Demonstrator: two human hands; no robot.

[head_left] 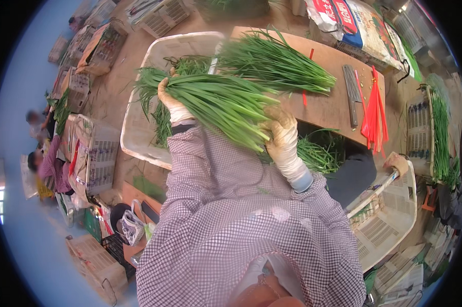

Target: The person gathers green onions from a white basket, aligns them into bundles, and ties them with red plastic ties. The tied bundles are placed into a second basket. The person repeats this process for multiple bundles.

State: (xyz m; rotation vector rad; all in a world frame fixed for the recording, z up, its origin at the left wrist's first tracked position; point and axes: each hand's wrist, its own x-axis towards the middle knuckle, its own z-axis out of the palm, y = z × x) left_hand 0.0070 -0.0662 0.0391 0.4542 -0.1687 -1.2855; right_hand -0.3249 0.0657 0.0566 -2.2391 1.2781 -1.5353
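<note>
A loose bunch of green garlic chives [219, 99] lies across both my hands above my lap. My left hand [171, 99], in a stained white glove, holds its leafy end, the thumb showing over the leaves. At the pale cut ends is my right hand [282, 132], also gloved, with its fingers curled against the stems; some fingertips are hidden. Another bunch of chives [280, 63] rests on the wooden board [323, 109], over a red strip [304, 98]. Farther right on the board are a knife [352, 94] and a bundle of red ties [374, 111].
A white plastic crate [139, 132] with loose greens stands at left beneath my left hand. Cut greens [319, 151] lie beside my right forearm. Another crate [388, 226] is at lower right, and a printed sack [357, 27] stands behind the board. Other people [54, 165] are at far left.
</note>
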